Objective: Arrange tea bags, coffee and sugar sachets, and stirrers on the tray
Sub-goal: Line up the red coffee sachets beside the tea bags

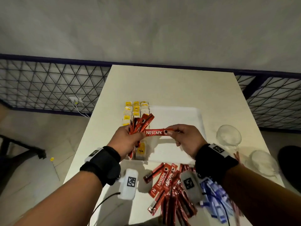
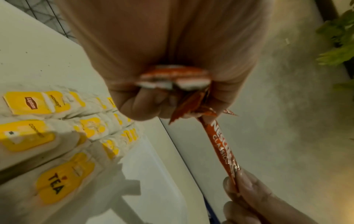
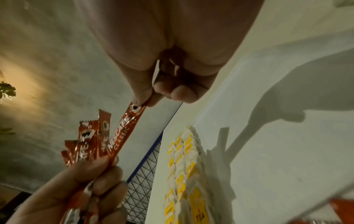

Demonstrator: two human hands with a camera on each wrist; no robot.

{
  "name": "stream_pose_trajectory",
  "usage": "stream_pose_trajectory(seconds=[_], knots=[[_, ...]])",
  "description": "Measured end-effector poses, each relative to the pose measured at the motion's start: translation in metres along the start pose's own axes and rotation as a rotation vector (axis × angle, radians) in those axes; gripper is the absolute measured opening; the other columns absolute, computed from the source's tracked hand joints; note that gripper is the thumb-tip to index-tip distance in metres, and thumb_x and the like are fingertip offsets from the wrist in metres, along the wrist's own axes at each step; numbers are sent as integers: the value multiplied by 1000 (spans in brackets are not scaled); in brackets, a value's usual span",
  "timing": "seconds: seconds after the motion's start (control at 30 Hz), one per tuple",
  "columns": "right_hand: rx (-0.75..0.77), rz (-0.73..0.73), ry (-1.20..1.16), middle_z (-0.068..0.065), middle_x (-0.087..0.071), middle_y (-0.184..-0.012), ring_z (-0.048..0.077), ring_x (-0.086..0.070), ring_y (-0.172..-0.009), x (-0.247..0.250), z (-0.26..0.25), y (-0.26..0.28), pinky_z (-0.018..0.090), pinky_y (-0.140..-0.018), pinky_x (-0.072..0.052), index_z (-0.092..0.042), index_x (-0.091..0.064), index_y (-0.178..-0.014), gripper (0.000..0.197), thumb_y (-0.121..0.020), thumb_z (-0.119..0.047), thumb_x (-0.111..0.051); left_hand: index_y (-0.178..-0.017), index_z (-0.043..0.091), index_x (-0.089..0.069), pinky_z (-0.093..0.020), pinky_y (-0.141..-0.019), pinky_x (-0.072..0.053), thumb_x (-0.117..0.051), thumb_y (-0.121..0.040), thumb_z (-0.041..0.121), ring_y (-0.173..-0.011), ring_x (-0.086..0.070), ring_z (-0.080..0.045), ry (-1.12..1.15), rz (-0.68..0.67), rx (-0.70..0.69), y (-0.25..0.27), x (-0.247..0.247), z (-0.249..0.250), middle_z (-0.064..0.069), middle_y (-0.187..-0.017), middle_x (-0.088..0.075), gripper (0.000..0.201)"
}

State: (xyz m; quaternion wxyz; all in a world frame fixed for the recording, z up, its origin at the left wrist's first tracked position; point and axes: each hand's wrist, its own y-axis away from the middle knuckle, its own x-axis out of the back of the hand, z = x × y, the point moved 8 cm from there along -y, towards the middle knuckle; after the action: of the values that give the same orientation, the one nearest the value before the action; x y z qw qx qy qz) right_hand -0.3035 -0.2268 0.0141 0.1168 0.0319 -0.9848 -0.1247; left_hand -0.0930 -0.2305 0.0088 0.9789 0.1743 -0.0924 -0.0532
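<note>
Clutching coffee sachets point(image 1: 140, 123) in left hand point(image 1: 126, 139), right hand point(image 1: 187, 138) grip pinching one sachet point(image 1: 154, 132)

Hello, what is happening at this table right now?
A person is sorting drink supplies onto a white tray. The left hand grips a bunch of red coffee sachets, and the right hand pinches one more sachet by its end, its other end at the bunch. Yellow tea bags already lie in rows on the tray's left side. More coffee sachets and blue sachets wait on the table.
</note>
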Motion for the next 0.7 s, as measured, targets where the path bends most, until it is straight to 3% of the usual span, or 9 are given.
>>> stream_pose_trajectory(seconds=[0.1,0.27,0.4,0.5,0.6,0.7], knots=[[12,40,-37,-12,-53,-47,8,-41,-44,19,5,-28,17,-44,-36,-15,-70,-80,8,-85,-8,-70,-79,12,-65,-28,-55,-45,-67,-86,10,-54,-52,-16,-6,104,51,-1,8,-9,4,-57,-58,8],[-123,166,-224,-4,-59,-49,11,-46,-43,39,36,-98,18,-44,-41,1,-65,-87,6,-86,7,-62,-75,9,-61,-31,-48,-41,-68,-85,7,-51,-47,-23,11,172,150,1,38,-30,-9,-59,-50,13],[-250,211,-216,5,-58,-58,9,-46,-37,32,74,-151,19,-41,-40,-7,-64,-77,19,-89,6,-58,-79,-1,-53,-30,-44,-38,-67,-86,6,-46,-42,-22,-54,191,196,-6,67,-42,-11,-54,-45,17],[-339,246,-147,10,-58,-69,15,-44,-43,28,98,-172,24,-44,-40,-12,-65,-77,17,-90,-2,-62,-77,-2,-52,-31,-45,-40,-67,-87,4,-47,-42,-22,-70,200,233,-10,86,-50,-10,-55,-44,18],[-339,312,6,7,-61,-68,18,-49,-47,33,103,-182,22,-43,-41,-18,-66,-82,5,-86,-16,-69,-73,0,-52,-29,-43,-40,-66,-87,4,-45,-42,-21,-72,193,249,-16,94,-54,-9,-50,-47,20],[-312,314,224,-1,-65,-63,15,-60,-51,37,96,-191,25,-56,-51,-25,-65,-81,8,-85,-30,-70,-74,0,-53,-27,-42,-40,-66,-87,5,-45,-44,-20,-72,169,265,-22,95,-60,-7,-49,-48,19]])
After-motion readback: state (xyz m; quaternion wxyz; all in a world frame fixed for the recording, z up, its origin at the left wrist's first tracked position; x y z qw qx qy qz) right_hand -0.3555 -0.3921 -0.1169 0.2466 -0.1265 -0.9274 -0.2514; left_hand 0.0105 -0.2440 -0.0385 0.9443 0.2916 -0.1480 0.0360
